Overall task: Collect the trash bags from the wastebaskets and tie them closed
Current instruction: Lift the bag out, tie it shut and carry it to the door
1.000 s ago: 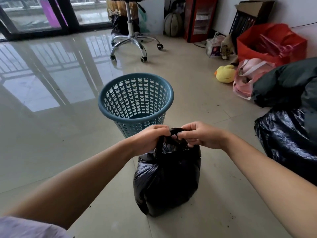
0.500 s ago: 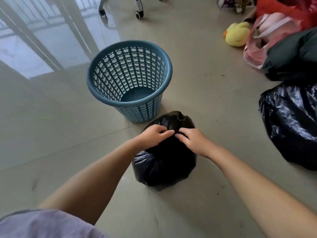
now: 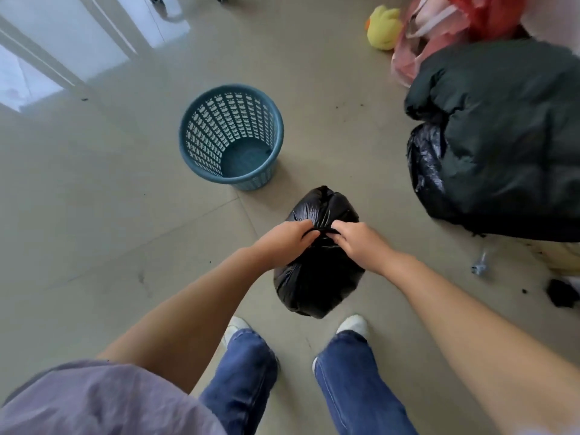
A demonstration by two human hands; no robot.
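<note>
A small, full black trash bag stands on the tiled floor just in front of my feet. My left hand and my right hand meet over its top, each pinching a twisted strip of the bag's black plastic between curled fingers. The strips cross between my fingertips. A teal perforated wastebasket stands behind the bag to the left, with no liner inside.
A large dark bag with a shiny black trash bag beside it lies at the right. A yellow plush duck and pink and red bags sit at the back right. Small debris lies at the far right.
The view has tilted down, so my legs and shoes now show. My hands lowered the bag's top from a raised pull and still work the black strips together.
</note>
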